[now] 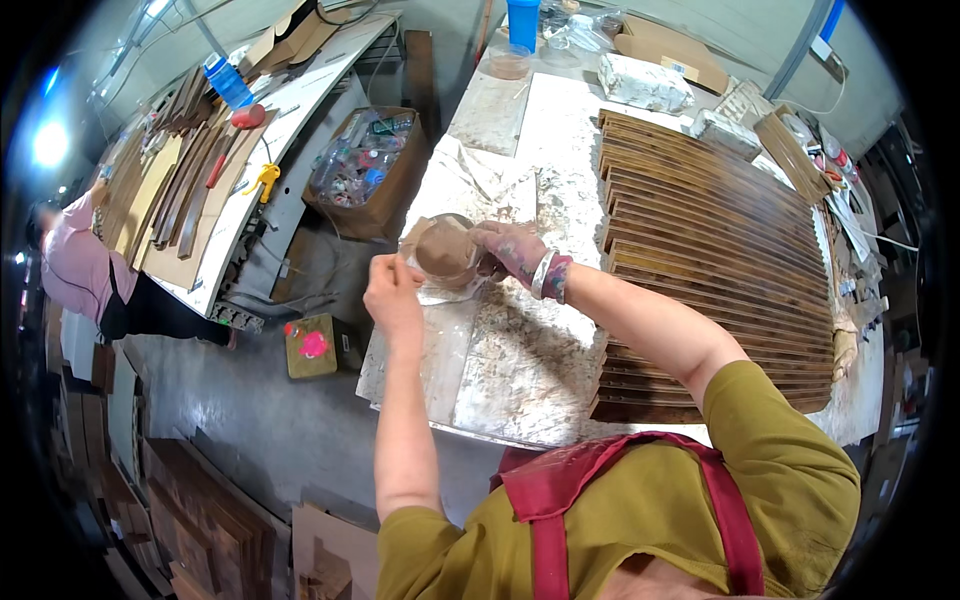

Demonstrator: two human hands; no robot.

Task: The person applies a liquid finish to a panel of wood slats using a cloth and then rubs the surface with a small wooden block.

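The right hand [510, 250], stained with brown paste, closes around the far side of a clear plastic container [447, 252] of brown putty; its fingertips are hidden behind the rim. The left hand [392, 290] pinches the container's near edge, fingers curled; what lies under them cannot be made out. The container is held just above the stained white tabletop [520, 350], near its left edge. Both forearms rise from the lower edge, elbows bent. A stack of dark wooden slats [720, 250] lies to the right. A cardboard box [365, 170] of bottles stands beyond on the floor.
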